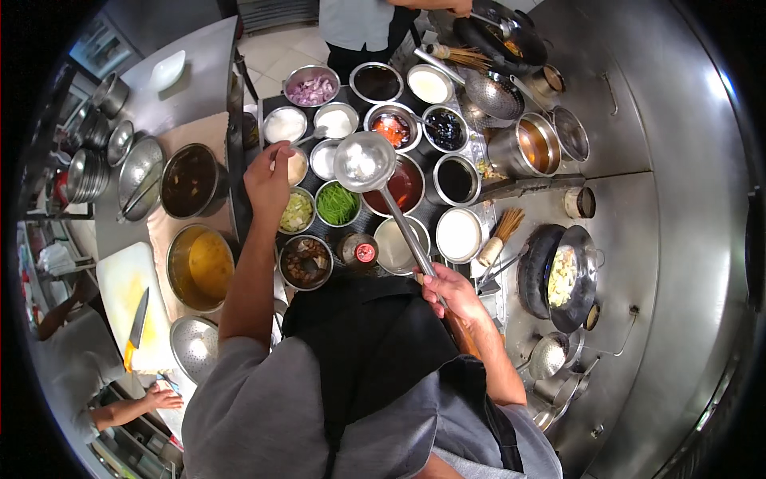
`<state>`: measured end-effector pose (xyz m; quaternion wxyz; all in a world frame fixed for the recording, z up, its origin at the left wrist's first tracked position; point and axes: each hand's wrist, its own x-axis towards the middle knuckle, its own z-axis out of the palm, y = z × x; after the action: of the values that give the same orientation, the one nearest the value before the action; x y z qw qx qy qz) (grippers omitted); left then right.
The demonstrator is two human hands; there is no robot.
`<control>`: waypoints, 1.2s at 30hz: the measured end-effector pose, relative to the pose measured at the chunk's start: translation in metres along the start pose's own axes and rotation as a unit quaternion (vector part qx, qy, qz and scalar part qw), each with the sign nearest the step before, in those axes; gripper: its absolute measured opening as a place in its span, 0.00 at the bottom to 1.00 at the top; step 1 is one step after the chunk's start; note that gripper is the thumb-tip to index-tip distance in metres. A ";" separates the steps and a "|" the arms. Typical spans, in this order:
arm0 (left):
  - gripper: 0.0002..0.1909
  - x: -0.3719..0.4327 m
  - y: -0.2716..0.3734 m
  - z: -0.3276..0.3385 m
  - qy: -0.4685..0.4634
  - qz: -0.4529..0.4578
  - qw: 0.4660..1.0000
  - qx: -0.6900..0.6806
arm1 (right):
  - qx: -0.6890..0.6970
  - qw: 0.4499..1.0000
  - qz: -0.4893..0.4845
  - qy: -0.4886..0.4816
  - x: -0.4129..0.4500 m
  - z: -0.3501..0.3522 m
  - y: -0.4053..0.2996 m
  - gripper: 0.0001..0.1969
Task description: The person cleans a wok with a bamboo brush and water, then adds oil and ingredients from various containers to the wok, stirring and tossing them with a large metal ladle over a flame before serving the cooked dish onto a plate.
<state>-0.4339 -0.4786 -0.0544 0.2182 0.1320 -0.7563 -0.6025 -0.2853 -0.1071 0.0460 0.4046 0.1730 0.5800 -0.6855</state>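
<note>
My right hand (452,290) is closed around the handle of a steel ladle (365,161), whose bowl hangs above the seasoning containers. My left hand (267,176) pinches the handle of a small spoon (312,136), its tip at the rim of a container of white powder (335,121). Around them stand steel containers of sliced purple onion (312,90), chopped green herbs (338,203), chopped pale vegetable (296,211), red sauce (401,187), dark liquid (456,179) and white powder (458,235). A bottle with a red cap (365,252) stands near my apron.
To the right, a wok (562,278) holds pale chopped food beside a bamboo brush (502,236). At left are a cutting board (114,287) with a knife (139,323) and a pot of yellow liquid (206,266). Co-workers stand at top (356,24) and lower left (84,353).
</note>
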 end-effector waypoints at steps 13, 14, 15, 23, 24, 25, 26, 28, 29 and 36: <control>0.10 -0.033 -0.118 -0.030 -0.080 0.110 0.937 0.320 | -0.026 1.000 0.003 -0.002 -0.019 -0.002 0.016 0.17; 0.11 -0.035 -0.121 -0.029 -0.078 0.107 0.941 0.312 | -0.028 1.000 0.008 0.010 -0.021 -0.002 0.017 0.18; 0.11 -0.036 -0.124 -0.030 -0.076 0.105 0.943 0.305 | -0.029 1.000 0.008 0.010 -0.023 -0.002 0.018 0.18; 0.13 -0.035 -0.157 -0.035 0.037 -0.135 0.990 0.007 | -0.003 1.000 0.003 0.015 -0.031 -0.003 0.024 0.18; 0.13 -0.034 -0.159 -0.037 0.053 -0.169 0.983 -0.056 | -0.003 1.000 0.003 0.015 -0.032 -0.003 0.024 0.18; 0.13 -0.034 -0.160 -0.039 0.053 -0.169 0.983 -0.056 | -0.005 1.000 0.001 0.013 -0.032 -0.002 0.024 0.18; 0.13 -0.035 -0.161 -0.042 0.061 -0.158 0.985 -0.045 | -0.008 1.000 0.000 0.011 -0.033 -0.002 0.023 0.18; 0.13 -0.035 -0.154 -0.046 0.067 -0.145 0.987 -0.033 | -0.010 1.000 -0.001 0.012 -0.032 -0.002 0.025 0.18; 0.14 -0.036 -0.151 -0.047 0.076 -0.158 0.983 -0.059 | -0.012 1.000 -0.001 0.013 -0.031 -0.002 0.026 0.18; 0.15 -0.040 -0.105 -0.067 0.083 -0.149 0.981 -0.091 | -0.058 0.998 -0.006 -0.018 -0.010 0.000 0.025 0.17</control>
<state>-0.3731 -0.5429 -0.1504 0.1993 0.2724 -0.6495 -0.6813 -0.2604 -0.1037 0.0372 0.4197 0.1333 0.6127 -0.6562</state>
